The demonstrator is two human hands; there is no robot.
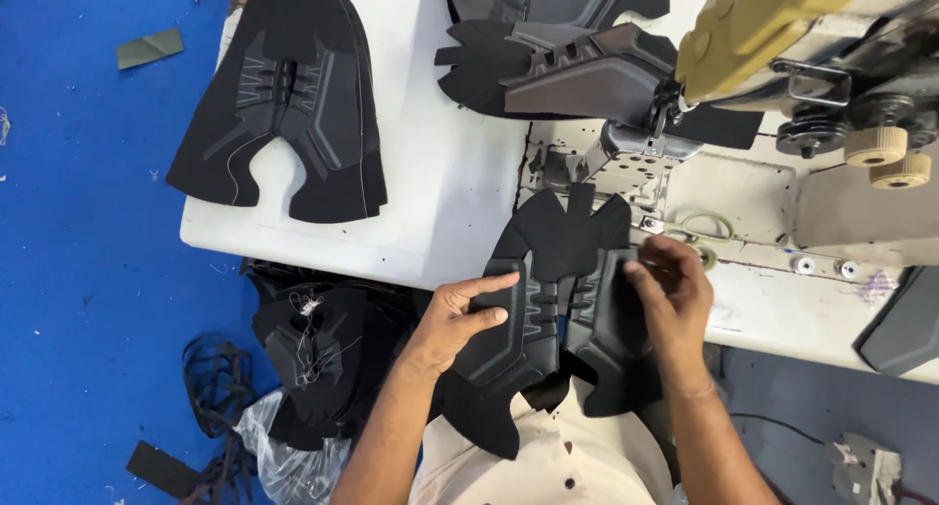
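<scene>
Both hands hold a flat black shoe upper (pixel 553 300) spread over the near edge of the white worktable (pixel 460 192), just in front of the sewing machine's perforated post (pixel 631 163). The left hand (pixel 460 314) lies on the upper's left wing, index finger stretched flat across the grey moulded overlay and thumb tucked beneath the edge, so it pinches the piece. The right hand (pixel 670 290) curls over the right wing, fingertips pressed down and closed on the edge of the material. The upper's notched far end points toward the sewing machine (pixel 782 36), whose tan head sits at the far right. Another black and grey upper (pixel 577 70) lies under the machine head on the far side. A stack of matching uppers (pixel 284 99) rests on the far left of the table. Below the table's left near edge, a heap of black pieces (pixel 323 353) with loose threads sits on the blue floor (pixel 88 221) beside a clear plastic bag (pixel 284 456).
</scene>
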